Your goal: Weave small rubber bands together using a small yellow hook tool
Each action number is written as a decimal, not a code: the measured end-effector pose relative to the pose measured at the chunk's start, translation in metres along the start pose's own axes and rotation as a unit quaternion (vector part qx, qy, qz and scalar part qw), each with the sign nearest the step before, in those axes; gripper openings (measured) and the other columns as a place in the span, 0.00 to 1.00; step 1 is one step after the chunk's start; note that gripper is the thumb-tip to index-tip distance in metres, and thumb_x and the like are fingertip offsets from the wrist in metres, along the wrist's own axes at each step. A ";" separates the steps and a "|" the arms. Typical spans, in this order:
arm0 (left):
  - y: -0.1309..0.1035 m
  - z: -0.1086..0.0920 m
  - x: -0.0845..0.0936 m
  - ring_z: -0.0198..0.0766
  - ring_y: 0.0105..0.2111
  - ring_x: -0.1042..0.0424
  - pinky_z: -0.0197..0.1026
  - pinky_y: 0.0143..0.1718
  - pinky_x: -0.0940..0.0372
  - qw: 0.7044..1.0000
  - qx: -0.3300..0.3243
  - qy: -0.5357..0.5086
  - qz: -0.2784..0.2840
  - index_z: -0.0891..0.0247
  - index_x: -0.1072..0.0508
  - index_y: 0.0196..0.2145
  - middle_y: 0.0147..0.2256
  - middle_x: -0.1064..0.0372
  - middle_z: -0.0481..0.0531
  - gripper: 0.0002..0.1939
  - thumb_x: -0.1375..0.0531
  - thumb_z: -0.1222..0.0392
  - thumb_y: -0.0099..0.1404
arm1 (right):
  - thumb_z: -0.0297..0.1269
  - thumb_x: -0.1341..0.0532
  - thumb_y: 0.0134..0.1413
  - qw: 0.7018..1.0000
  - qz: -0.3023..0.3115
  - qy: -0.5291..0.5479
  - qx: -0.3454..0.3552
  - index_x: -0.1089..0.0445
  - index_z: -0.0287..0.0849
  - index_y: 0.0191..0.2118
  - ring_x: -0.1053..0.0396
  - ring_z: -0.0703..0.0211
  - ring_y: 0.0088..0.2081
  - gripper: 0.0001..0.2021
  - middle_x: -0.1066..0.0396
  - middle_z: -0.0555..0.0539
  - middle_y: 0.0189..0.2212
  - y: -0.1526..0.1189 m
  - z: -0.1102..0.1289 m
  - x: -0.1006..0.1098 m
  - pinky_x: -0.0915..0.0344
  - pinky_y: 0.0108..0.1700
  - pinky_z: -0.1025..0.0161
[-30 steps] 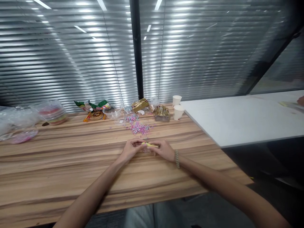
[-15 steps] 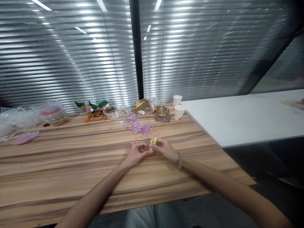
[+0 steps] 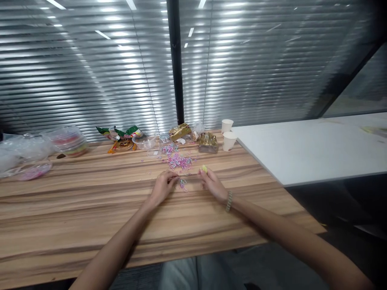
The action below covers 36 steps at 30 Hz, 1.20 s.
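My left hand [image 3: 164, 186] is closed in a pinch over the table, its fingertips at the edge of a short strand of small coloured links [image 3: 183, 184], mostly pale green and pink. To its right, my right hand [image 3: 214, 186] has its fingers curled round a small yellow object [image 3: 204, 168]; its exact kind is too small to tell. Beyond both hands lies a loose pile of pink, purple and pale blue links [image 3: 179, 161]. More links spill from a clear bag [image 3: 166, 146] just behind that pile.
Along the back stand two white paper cups [image 3: 229, 141], gold wrappers [image 3: 208, 141], a clear plastic bowl [image 3: 145, 141] and green snack packets [image 3: 121, 133]. Stacked clear tubs [image 3: 69, 141] and plastic bags [image 3: 26, 151] sit at left. A white table [image 3: 302, 155] adjoins on the right.
My hands have moved apart from where they met around the yellow object. It stays in my right hand, slightly farther forward, while a short strand of links now shows beside my left fingertips.
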State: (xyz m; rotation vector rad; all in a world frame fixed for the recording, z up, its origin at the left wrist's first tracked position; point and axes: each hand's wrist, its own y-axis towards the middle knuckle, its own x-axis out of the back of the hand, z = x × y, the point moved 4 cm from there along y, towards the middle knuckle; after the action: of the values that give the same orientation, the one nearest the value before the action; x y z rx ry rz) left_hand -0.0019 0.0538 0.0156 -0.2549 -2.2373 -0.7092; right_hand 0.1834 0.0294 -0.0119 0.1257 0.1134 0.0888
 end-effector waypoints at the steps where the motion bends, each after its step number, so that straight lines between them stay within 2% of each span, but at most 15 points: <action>1: -0.001 -0.002 -0.002 0.39 0.33 0.32 0.40 0.37 0.39 1.000 -0.013 0.008 0.011 0.64 0.26 0.31 0.31 0.29 0.54 0.08 0.45 0.62 0.59 | 0.54 0.46 0.50 1.000 -0.005 -0.010 -0.001 0.43 0.41 0.32 0.46 0.70 0.21 0.18 0.45 0.53 0.24 0.000 0.001 0.001 0.44 0.21 0.71; 6: -0.002 -0.006 -0.005 0.40 0.34 0.34 0.40 0.37 0.40 0.998 -0.041 0.035 0.014 0.65 0.27 0.31 0.31 0.32 0.54 0.07 0.46 0.66 0.58 | 0.50 0.42 0.48 0.999 -0.005 -0.038 0.010 0.42 0.40 0.32 0.48 0.71 0.21 0.17 0.44 0.53 0.25 0.000 0.010 0.001 0.46 0.20 0.72; 12: -0.002 -0.007 -0.004 0.38 0.33 0.35 0.39 0.35 0.40 0.998 -0.053 0.035 0.003 0.65 0.29 0.31 0.31 0.34 0.53 0.07 0.47 0.64 0.61 | 0.48 0.43 0.49 0.996 0.027 -0.086 0.017 0.39 0.39 0.38 0.50 0.71 0.19 0.16 0.43 0.53 0.23 -0.001 0.011 -0.002 0.49 0.19 0.72; 17: -0.006 -0.022 -0.013 0.38 0.37 0.36 0.40 0.39 0.41 0.992 -0.104 0.054 0.041 0.64 0.29 0.36 0.35 0.34 0.55 0.11 0.49 0.61 0.63 | 0.48 0.47 0.53 0.991 0.020 -0.131 0.032 0.38 0.39 0.33 0.50 0.70 0.19 0.15 0.44 0.53 0.21 -0.001 0.013 -0.002 0.50 0.19 0.70; 22: -0.008 -0.030 -0.015 0.41 0.36 0.36 0.42 0.39 0.41 0.991 -0.094 0.089 0.046 0.65 0.28 0.32 0.35 0.35 0.56 0.09 0.45 0.57 0.60 | 0.52 0.50 0.54 0.988 0.034 -0.148 0.018 0.37 0.39 0.34 0.48 0.68 0.19 0.19 0.47 0.54 0.18 0.000 0.008 -0.003 0.49 0.20 0.70; 27: -0.006 -0.030 -0.010 0.40 0.36 0.36 0.41 0.40 0.41 0.995 -0.081 0.037 0.047 0.64 0.28 0.33 0.34 0.35 0.55 0.11 0.48 0.58 0.62 | 0.52 0.50 0.54 0.982 0.048 -0.185 0.014 0.36 0.39 0.35 0.49 0.68 0.18 0.20 0.47 0.55 0.16 0.000 0.007 -0.004 0.51 0.19 0.70; 30: -0.006 -0.033 -0.006 0.39 0.37 0.36 0.41 0.41 0.41 0.994 -0.090 0.000 0.066 0.63 0.28 0.33 0.35 0.35 0.54 0.10 0.48 0.58 0.62 | 0.50 0.48 0.54 0.975 0.048 -0.215 0.032 0.35 0.38 0.33 0.46 0.67 0.20 0.18 0.43 0.53 0.18 0.001 0.010 -0.002 0.48 0.22 0.69; 36: -0.008 -0.037 -0.006 0.41 0.39 0.37 0.42 0.42 0.42 0.984 -0.124 -0.020 0.123 0.61 0.28 0.33 0.36 0.34 0.54 0.10 0.41 0.53 0.56 | 0.42 0.45 0.53 0.952 0.062 -0.283 0.096 0.34 0.38 0.34 0.38 0.61 0.31 0.12 0.34 0.48 0.29 0.001 0.017 0.001 0.42 0.35 0.65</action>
State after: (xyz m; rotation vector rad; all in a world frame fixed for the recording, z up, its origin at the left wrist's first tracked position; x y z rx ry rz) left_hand 0.0218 0.0268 0.0282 -0.6602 -2.1038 -0.8516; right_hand 0.1866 0.0288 0.0045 0.3484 -0.4610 0.1646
